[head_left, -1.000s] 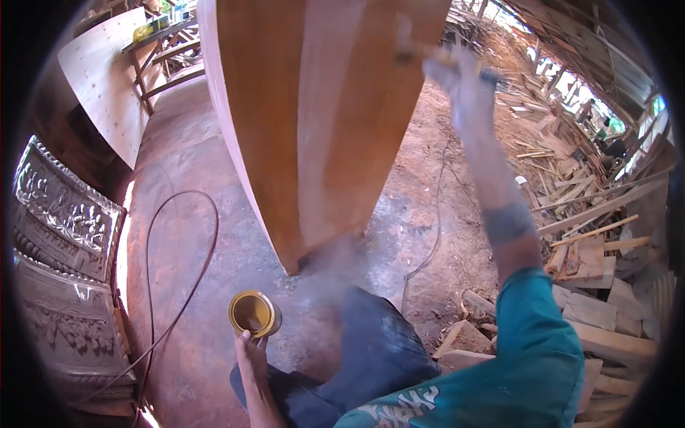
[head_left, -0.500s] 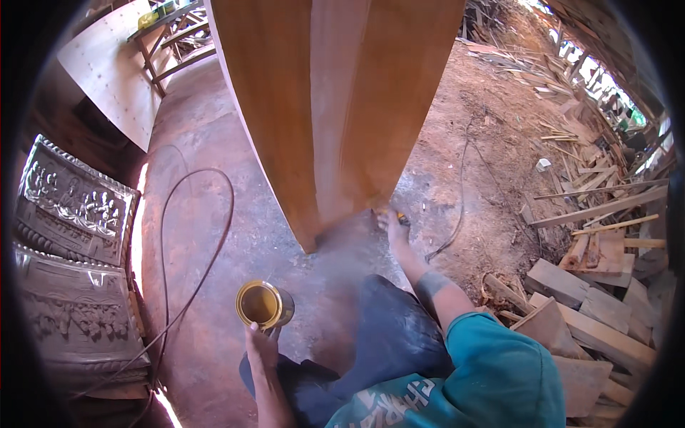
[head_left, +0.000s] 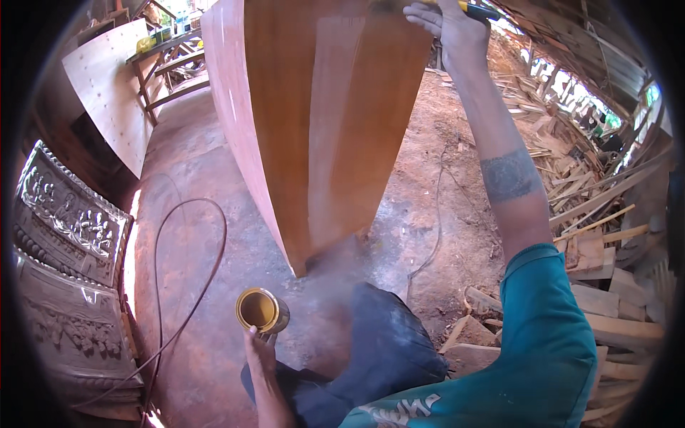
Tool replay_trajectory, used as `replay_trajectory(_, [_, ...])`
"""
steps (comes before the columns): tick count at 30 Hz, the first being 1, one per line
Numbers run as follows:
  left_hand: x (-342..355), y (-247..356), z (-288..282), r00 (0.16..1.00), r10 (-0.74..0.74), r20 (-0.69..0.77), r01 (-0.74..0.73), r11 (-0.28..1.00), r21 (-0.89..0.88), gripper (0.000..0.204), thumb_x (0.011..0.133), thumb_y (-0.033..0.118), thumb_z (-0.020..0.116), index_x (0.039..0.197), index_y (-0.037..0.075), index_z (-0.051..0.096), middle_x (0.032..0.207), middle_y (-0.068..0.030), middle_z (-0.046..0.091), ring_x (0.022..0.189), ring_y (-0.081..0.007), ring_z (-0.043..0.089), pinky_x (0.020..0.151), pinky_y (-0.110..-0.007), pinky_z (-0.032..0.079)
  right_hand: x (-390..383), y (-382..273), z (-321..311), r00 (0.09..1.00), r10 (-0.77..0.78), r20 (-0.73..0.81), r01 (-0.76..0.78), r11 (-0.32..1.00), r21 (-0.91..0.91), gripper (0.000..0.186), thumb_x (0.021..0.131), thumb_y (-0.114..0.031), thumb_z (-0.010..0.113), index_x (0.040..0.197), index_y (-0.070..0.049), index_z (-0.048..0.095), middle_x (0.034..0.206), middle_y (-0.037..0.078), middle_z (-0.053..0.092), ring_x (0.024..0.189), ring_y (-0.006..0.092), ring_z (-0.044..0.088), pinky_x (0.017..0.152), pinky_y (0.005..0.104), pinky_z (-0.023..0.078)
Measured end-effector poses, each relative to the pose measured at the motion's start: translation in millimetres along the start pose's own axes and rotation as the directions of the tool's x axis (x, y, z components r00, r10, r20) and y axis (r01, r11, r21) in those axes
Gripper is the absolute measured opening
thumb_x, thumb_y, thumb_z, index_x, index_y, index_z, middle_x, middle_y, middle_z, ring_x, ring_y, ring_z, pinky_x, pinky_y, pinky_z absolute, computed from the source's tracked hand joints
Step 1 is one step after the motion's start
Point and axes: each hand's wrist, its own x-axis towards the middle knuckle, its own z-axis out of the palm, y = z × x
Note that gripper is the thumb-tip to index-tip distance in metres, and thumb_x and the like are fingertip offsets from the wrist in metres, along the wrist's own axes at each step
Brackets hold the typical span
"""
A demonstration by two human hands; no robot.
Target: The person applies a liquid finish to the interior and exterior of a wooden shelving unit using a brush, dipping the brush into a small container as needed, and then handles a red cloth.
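A tall wooden panel (head_left: 282, 143) stands upright before me, coated orange-brown on both sides of a paler strip (head_left: 332, 135). High on its right side, my right hand (head_left: 462, 39) is closed round a paintbrush with a yellow and black handle (head_left: 481, 11); its dark bristle end lies against the panel near the top of the view. Low in front of the panel, my left hand (head_left: 261, 355) holds a round, open metal can (head_left: 280, 314) with a gold rim and brownish liquid inside. The can is tilted slightly toward me.
A looped cable (head_left: 220, 239) lies on the dusty floor at left, beside carved relief panels (head_left: 68, 214). Scrap timber (head_left: 606, 299) is heaped along the right. A pale board (head_left: 110, 85) and a wooden bench (head_left: 175, 64) stand at the back left.
My right hand has risen with the brush from the panel's bottom corner to its upper right side. The left hand still holds the can in nearly the same place.
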Motion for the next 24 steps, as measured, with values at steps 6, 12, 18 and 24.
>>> replay_trajectory(6, [-6, 1, 7, 1.0, -0.007, -0.03, 0.007, 1.0, -0.009, 0.081, 0.082, 0.046, 0.067, 0.147, 0.01, 0.034, 0.144, -0.0142, 0.042, 0.134, -0.0302, 0.04, 0.114, -0.05, 0.027, -167, 98, 2, 0.995, 0.092, 0.026, -0.092, 0.996, 0.008, 0.037, 0.097, -0.016, 0.062, 0.128, 0.004, 0.057, 0.108, 0.019, 0.069, 0.096, 0.027, 0.071, 0.085, 0.0363, 0.06])
replay_trajectory(12, [-31, 15, 4, 0.994, 0.017, -0.111, -0.016, 1.0, 0.011, 0.08, 0.082, 0.048, 0.067, 0.144, 0.007, 0.036, 0.141, -0.0149, 0.045, 0.132, -0.0296, 0.042, 0.115, -0.052, 0.026, -459, 262, -28, 0.958, 0.286, 0.002, -0.255, 0.859, -0.443, 0.027, 0.097, -0.016, 0.063, 0.118, 0.001, 0.065, 0.11, 0.008, 0.069, 0.104, 0.0145, 0.063, 0.092, 0.0293, 0.049])
replay_trajectory(18, [-53, 16, 2, 0.984, 0.039, -0.175, -0.039, 0.999, 0.002, 0.081, 0.082, 0.048, 0.068, 0.145, 0.008, 0.036, 0.143, -0.014, 0.046, 0.13, -0.0297, 0.045, 0.111, -0.052, 0.03, -514, 288, -30, 0.82, 0.571, 0.047, -0.527, 0.784, -0.329, 0.029, 0.094, -0.014, 0.065, 0.12, 0.001, 0.065, 0.111, 0.009, 0.07, 0.106, 0.0163, 0.063, 0.095, 0.0302, 0.048])
replay_trajectory(24, [-37, 14, 14, 0.993, 0.031, -0.11, -0.033, 0.999, -0.012, 0.08, 0.081, 0.05, 0.068, 0.142, 0.007, 0.039, 0.138, -0.0151, 0.049, 0.126, -0.0294, 0.048, 0.111, -0.049, 0.032, -402, 277, -44, 0.761, 0.594, 0.262, -0.471, 0.783, -0.407, 0.023, 0.098, -0.018, 0.062, 0.111, -0.001, 0.067, 0.095, 0.009, 0.072, 0.078, 0.012, 0.067, 0.065, 0.0242, 0.051])
